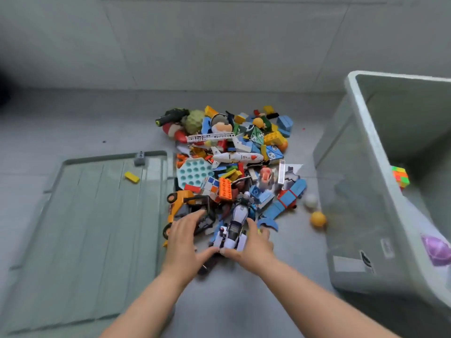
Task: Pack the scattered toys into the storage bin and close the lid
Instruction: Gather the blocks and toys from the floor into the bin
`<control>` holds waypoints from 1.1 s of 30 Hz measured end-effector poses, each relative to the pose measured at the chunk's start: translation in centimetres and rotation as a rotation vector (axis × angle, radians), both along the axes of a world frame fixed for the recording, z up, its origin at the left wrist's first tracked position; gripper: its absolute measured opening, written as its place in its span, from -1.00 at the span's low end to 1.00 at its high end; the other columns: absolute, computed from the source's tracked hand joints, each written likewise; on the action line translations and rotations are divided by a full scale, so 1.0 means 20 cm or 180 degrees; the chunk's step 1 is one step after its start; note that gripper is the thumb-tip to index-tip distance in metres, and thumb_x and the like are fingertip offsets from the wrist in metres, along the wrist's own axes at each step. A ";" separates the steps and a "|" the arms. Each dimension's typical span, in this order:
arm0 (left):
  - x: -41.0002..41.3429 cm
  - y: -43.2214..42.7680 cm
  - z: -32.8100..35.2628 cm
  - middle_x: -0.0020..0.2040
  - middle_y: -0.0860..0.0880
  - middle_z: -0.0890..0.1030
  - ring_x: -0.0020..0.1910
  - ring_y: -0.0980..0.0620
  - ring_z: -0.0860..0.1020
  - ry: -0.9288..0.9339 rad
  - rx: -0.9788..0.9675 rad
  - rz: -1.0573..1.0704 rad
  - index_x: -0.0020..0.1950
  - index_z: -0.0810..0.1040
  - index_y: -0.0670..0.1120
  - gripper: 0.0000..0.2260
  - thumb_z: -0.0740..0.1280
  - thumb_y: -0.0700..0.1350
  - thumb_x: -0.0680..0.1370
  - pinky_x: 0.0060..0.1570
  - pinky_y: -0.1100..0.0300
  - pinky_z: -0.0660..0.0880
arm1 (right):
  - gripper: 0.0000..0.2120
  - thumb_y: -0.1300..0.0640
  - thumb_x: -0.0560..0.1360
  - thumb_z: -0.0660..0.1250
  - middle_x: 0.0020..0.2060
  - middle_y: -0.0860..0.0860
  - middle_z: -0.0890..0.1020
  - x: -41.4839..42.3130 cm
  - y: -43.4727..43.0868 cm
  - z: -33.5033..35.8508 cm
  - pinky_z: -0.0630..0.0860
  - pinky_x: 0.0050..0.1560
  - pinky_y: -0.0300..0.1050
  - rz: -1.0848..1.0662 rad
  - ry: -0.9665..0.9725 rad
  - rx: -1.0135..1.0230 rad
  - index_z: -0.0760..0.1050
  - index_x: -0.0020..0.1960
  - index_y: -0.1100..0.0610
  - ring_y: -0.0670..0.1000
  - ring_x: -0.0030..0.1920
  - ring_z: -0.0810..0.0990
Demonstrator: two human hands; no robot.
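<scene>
A heap of scattered toys point(229, 162) lies on the grey floor: bricks, a white toy plane point(238, 157), a teal bubble tray point(194, 175), a yellow digger point(179, 206). At its near edge stands a white and dark toy motorcycle point(235, 228). My left hand point(186, 236) and my right hand point(256, 245) cup the motorcycle from either side, fingers spread, thumbs meeting at its near end. The translucent storage bin point(361, 181) stands at the right, holding a neon puzzle cube point(400, 178) and a purple toy point(436, 250). The bin's lid point(92, 230) lies flat at the left.
A yellow brick point(132, 177) and a grey brick point(140, 158) rest on the lid. A white ball point(311, 201) and an orange ball point(318, 218) sit on the floor between the heap and the bin. A tiled wall runs behind the heap.
</scene>
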State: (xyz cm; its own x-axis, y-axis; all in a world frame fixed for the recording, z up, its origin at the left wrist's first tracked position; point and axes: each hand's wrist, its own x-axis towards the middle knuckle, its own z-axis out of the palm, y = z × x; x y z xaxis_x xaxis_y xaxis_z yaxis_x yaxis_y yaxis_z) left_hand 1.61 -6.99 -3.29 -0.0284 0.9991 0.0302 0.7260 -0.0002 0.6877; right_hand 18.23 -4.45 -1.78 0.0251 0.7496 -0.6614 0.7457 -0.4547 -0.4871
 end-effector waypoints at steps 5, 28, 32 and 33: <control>-0.04 -0.08 -0.13 0.49 -0.05 0.19 0.45 0.05 -0.01 0.0169 -0.0073 0.0376 0.41 0.09 0.26 -0.13 0.56 0.05 0.27 0.44 -0.14 -0.06 | -0.03 -0.18 0.34 0.42 0.44 0.14 0.01 -0.14 -0.07 -0.23 0.23 0.35 0.03 -0.1179 0.0156 0.0532 -0.11 0.50 0.00 0.27 0.36 0.20; -0.10 0.05 -0.02 0.42 -0.07 0.29 0.23 0.09 0.35 -0.0913 -0.0530 0.1119 0.51 0.11 0.12 -0.30 0.33 -0.31 0.50 0.21 0.26 0.22 | -0.55 0.05 0.30 0.47 0.28 -0.04 0.16 0.03 -0.19 -0.11 0.47 0.11 -0.17 -0.1548 0.1251 0.0949 0.39 0.13 -0.06 -0.11 -0.03 0.52; -0.05 0.08 0.24 0.42 0.03 0.35 0.33 0.01 0.39 -0.1438 -0.0153 0.0968 0.51 0.03 0.19 -0.23 0.35 -0.31 0.50 0.30 0.12 0.28 | -0.57 0.07 0.29 0.52 0.25 -0.07 0.17 0.03 -0.14 0.22 0.51 0.15 -0.16 -0.1231 0.1542 0.1370 0.37 0.02 -0.17 -0.27 -0.05 0.49; -0.01 0.10 0.34 0.35 0.02 0.39 0.25 0.04 0.44 -0.1609 -0.0111 0.0950 0.51 0.01 0.20 -0.23 0.35 -0.29 0.50 0.25 0.13 0.31 | -0.55 0.07 0.29 0.53 0.25 -0.08 0.17 0.04 -0.10 0.32 0.50 0.17 -0.12 -0.1129 0.1599 0.1463 0.34 -0.02 -0.22 -0.26 -0.03 0.49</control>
